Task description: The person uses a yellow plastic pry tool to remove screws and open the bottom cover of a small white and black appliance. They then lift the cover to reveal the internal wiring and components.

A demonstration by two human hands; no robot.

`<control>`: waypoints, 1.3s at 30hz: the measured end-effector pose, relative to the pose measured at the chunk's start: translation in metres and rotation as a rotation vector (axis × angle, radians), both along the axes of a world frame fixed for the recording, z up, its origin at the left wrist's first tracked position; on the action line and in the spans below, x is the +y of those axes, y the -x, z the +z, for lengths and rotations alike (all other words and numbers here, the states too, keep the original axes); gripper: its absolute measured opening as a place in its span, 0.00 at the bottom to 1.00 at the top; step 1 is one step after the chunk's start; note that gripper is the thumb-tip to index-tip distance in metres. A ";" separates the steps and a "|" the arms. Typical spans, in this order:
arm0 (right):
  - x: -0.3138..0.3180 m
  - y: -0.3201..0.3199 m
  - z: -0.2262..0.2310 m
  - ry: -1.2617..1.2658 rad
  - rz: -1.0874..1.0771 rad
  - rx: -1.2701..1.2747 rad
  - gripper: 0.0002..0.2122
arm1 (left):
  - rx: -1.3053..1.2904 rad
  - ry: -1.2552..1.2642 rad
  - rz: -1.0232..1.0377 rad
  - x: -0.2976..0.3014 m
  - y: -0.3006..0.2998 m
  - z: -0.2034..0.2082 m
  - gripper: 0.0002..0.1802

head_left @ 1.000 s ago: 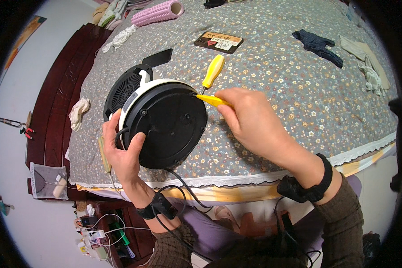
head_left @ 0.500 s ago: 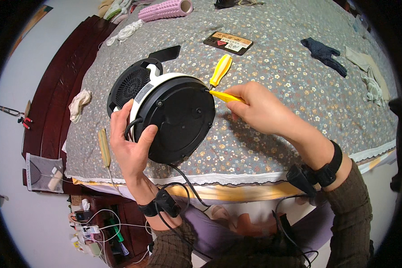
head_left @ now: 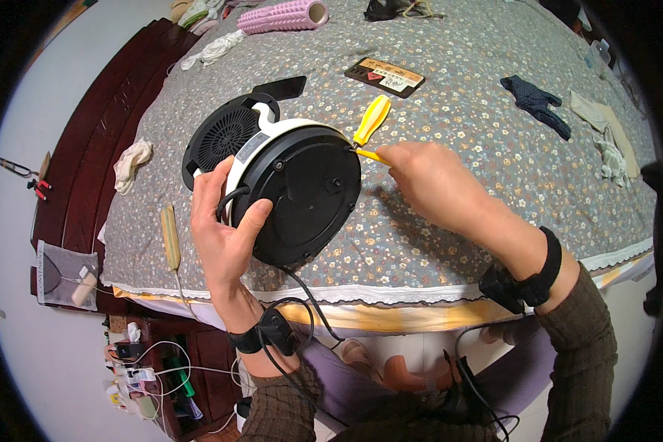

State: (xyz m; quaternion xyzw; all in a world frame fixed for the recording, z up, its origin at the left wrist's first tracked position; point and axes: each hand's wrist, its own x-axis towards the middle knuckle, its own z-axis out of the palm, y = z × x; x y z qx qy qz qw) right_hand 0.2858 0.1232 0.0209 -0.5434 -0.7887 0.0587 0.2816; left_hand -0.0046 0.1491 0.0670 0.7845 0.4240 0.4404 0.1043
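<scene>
The round black-and-white plastic appliance (head_left: 295, 195) was gripped on edge by the left hand (head_left: 225, 236) while, just beyond its upper rim, a yellow-handled screwdriver (head_left: 370, 155) was pinched in the right hand (head_left: 427, 180), seemingly mid-unscrewing, steady tip alignment being needed next.

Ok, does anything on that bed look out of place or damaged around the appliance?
Nothing looks damaged. The round appliance is tipped on its edge, black underside toward the camera, steadied by the left hand. The right hand holds a yellow tool at its rim. A black grille cover lies detached behind it, and a second yellow screwdriver lies loose.
</scene>
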 end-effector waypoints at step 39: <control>0.004 0.025 0.006 -0.178 -0.297 -0.027 0.09 | -0.066 -0.008 -0.044 0.006 0.004 -0.006 0.35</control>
